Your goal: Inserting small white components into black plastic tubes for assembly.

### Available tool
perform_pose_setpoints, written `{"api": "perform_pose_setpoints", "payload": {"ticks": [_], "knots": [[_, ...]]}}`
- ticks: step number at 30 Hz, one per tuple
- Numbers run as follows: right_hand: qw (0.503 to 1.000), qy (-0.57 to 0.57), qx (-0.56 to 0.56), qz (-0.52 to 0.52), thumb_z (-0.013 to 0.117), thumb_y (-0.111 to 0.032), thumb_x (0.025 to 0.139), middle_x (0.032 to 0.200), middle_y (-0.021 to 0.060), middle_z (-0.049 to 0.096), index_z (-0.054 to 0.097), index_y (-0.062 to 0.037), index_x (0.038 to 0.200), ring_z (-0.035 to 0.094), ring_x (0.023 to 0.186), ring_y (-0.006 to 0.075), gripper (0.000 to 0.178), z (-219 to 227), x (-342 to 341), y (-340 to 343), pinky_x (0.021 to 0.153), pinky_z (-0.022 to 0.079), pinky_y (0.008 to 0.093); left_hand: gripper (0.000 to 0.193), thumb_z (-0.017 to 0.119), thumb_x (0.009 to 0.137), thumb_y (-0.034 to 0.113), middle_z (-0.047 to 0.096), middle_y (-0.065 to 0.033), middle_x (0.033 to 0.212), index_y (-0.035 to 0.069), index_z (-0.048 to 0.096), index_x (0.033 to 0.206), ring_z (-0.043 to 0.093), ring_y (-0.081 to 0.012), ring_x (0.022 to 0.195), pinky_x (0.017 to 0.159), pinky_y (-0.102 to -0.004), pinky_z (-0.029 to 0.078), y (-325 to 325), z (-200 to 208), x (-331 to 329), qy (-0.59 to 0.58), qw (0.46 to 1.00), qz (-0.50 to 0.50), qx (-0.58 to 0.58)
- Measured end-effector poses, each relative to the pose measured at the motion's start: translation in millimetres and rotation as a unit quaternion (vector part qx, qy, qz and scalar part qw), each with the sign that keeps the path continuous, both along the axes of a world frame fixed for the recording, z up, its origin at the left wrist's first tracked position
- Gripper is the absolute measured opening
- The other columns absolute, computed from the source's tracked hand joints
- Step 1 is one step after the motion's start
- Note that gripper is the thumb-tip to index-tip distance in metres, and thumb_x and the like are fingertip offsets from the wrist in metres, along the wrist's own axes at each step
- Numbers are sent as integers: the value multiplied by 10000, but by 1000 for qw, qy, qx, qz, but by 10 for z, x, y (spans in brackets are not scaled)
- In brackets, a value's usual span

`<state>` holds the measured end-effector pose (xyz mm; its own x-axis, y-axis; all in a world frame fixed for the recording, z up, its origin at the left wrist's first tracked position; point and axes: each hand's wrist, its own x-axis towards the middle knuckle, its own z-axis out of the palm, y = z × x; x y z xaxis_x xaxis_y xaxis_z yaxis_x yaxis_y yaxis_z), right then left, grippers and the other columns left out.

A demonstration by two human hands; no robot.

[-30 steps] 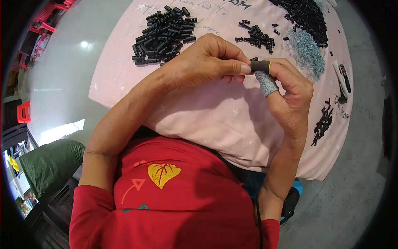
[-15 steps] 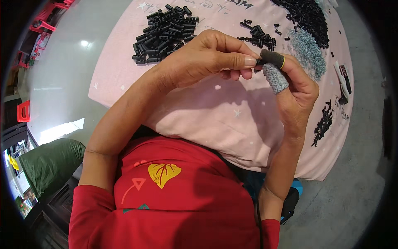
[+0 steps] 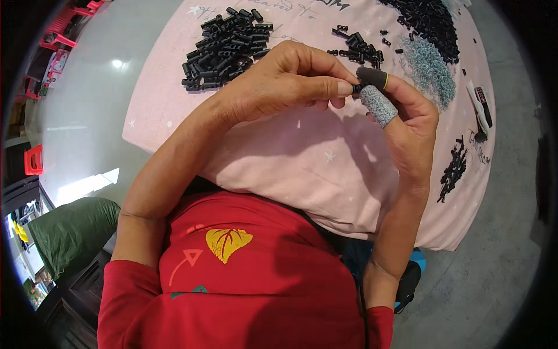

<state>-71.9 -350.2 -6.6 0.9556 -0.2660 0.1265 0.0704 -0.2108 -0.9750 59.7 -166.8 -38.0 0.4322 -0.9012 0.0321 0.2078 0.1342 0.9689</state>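
Over the pink cloth, both my hands meet at a small black plastic part (image 3: 357, 89). My left hand (image 3: 293, 78) pinches one end of it between thumb and forefinger. My right hand (image 3: 414, 119) has its thumb and forefinger closed on the other end. A dark finger sleeve (image 3: 372, 76) covers the right forefinger, and a grey speckled sleeve (image 3: 379, 107) covers the right thumb. The fingers hide most of the part. Beyond my left hand lies a heap of black tubular pieces (image 3: 224, 52); past my right hand is a smaller scatter of black pieces (image 3: 361, 51).
The pink cloth (image 3: 279, 157) carries a large black heap (image 3: 433, 29) at the far right, beside a pile of small silvery-grey pieces (image 3: 431, 72). Thin black pieces (image 3: 452, 171) lie nearer. A remote-like black object (image 3: 483, 107) rests by the right edge. Red stools (image 3: 34, 160) stand left.
Both hands have shifted slightly left together. The right thumb has come up closer to the left fingertips, and the grip on the small black part remains.
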Motion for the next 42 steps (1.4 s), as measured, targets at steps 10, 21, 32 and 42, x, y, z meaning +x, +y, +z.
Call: {"api": "perform_pose_setpoints", "payload": {"ticks": [10,21,32,42], "knots": [[997,-38,-60,-33,717,63,889,992,45,747,739,26,1084,689,900,89,200,-3,-36,28,817,545,221,260,726,975,198,741,1,895,33,753,1174,612,-29,765,683,-194,481,9,10,33,10,999,-8,32],[989,-88,-114,-40,702,88,840,901,19,697,723,22,1003,615,783,70,177,-23,-21,43,726,516,222,282,716,977,168,764,-35,934,12,730,1212,647,-40,776,679,-188,496,16,26,18,37,999,-24,30],[939,-102,-329,-1,651,130,778,860,92,672,697,16,975,637,691,175,233,76,-8,24,648,520,275,242,719,980,169,746,-24,869,18,750,1165,640,-36,743,654,-189,493,8,-9,13,4,999,-19,49],[933,-95,-347,1,655,122,780,839,99,672,696,11,961,656,676,196,216,41,4,57,626,523,289,236,722,976,174,723,-16,835,-2,753,1131,627,-43,735,664,-197,494,-3,-32,-3,-59,995,0,78]]}}
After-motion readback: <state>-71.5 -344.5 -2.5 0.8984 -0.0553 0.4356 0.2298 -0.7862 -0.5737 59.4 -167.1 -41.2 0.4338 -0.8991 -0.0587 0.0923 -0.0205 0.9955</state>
